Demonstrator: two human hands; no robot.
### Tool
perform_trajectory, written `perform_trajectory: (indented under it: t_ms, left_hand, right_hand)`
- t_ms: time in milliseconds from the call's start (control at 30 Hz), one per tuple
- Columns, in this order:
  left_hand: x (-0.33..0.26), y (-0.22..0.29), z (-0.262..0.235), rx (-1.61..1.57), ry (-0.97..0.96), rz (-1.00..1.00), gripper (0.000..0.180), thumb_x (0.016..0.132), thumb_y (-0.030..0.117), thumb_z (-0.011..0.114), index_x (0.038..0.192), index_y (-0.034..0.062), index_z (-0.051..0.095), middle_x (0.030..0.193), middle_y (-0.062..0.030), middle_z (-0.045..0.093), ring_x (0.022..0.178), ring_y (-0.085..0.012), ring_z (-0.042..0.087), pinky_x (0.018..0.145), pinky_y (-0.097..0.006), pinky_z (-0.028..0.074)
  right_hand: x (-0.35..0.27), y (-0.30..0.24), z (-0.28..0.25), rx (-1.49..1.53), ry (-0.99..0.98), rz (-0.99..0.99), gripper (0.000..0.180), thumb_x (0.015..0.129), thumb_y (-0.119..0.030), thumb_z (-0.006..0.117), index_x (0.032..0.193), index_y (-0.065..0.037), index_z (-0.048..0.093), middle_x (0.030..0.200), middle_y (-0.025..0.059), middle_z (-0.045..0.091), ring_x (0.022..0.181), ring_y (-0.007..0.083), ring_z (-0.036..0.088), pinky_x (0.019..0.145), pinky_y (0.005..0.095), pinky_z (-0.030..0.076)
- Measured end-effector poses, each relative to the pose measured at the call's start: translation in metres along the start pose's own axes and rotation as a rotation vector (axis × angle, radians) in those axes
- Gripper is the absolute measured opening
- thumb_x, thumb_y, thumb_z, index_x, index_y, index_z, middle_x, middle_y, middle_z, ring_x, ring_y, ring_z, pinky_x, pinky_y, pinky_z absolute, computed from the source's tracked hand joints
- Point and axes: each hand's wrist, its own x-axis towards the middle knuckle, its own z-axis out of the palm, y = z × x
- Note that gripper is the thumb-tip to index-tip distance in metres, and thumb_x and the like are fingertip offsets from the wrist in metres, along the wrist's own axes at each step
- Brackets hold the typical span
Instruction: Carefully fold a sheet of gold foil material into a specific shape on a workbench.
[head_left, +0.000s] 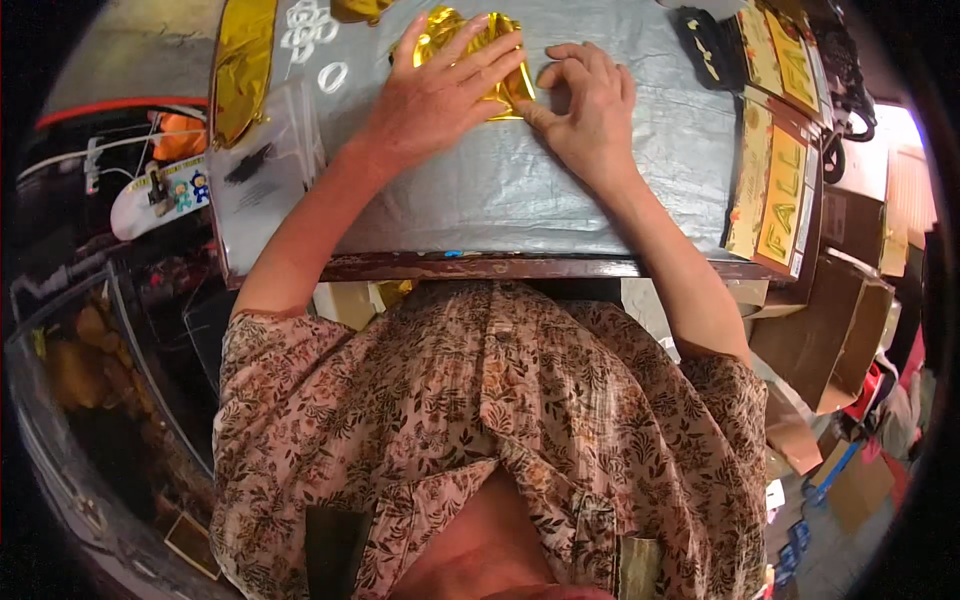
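Note:
A flat, shiny gold foil balloon, apparently folded small, lies at the far middle of the silver-covered table. Across it rests my left hand, palm down with its fingers stretched and spread, covering much of the foil. My right hand is at the balloon's right side. Its thumb reaches the near right corner of the foil, while the fingers bend above the table, apart from the thumb. Another flat gold foil balloon lies along the table's left edge, and a piece of gold foil shows at the far edge.
White rings and a clear plastic bag lie on the left of the silver table covering. To the right are a black pouch-like item and printed balloon packages. Cardboard boxes stand beyond the table's right side.

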Motion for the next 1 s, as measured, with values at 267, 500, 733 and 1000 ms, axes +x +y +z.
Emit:
perform_trajectory:
  t_ms: [267, 500, 733, 1000]
  left_hand:
    - [0.005, -0.007, 0.012, 0.078, -0.070, -0.001, 0.055, 0.104, 0.042, 0.053, 0.155, 0.0228, 0.047, 0.163, 0.0066, 0.042, 0.152, -0.0259, 0.036, 0.123, -0.060, 0.018]
    - [0.002, -0.011, 0.013, 0.004, -0.066, -0.007, 0.055, 0.104, 0.040, 0.053, 0.156, 0.0228, 0.046, 0.165, 0.0071, 0.039, 0.154, -0.0291, 0.034, 0.123, -0.062, 0.016]
    - [0.024, -0.025, -0.003, -0.092, -0.086, -0.018, 0.061, 0.098, 0.032, 0.065, 0.155, 0.0314, 0.045, 0.155, 0.0002, 0.052, 0.153, -0.0320, 0.033, 0.122, -0.062, 0.017]
    - [0.066, -0.060, -0.015, -0.282, -0.181, -0.064, 0.056, 0.089, 0.040, 0.075, 0.140, 0.0220, 0.063, 0.139, -0.0080, 0.059, 0.138, -0.0283, 0.050, 0.122, -0.064, 0.016]
  right_hand:
    - [-0.002, -0.004, 0.001, 0.006, 0.002, 0.030, 0.039, 0.074, -0.029, 0.090, 0.098, -0.011, 0.065, 0.131, 0.0063, 0.063, 0.135, 0.0332, 0.050, 0.114, 0.0528, 0.030]
    - [-0.002, -0.005, 0.002, 0.018, 0.006, 0.015, 0.044, 0.073, -0.028, 0.090, 0.106, -0.012, 0.065, 0.131, 0.0049, 0.063, 0.136, 0.0325, 0.049, 0.115, 0.0557, 0.029]
    - [-0.003, -0.002, 0.003, 0.003, 0.007, 0.022, 0.042, 0.074, -0.028, 0.090, 0.103, -0.011, 0.066, 0.132, 0.0051, 0.064, 0.137, 0.0328, 0.049, 0.115, 0.0569, 0.029]
    - [-0.003, -0.002, 0.005, 0.022, 0.018, 0.034, 0.044, 0.072, -0.027, 0.091, 0.106, -0.013, 0.066, 0.130, 0.0038, 0.064, 0.136, 0.0312, 0.049, 0.116, 0.0546, 0.029]
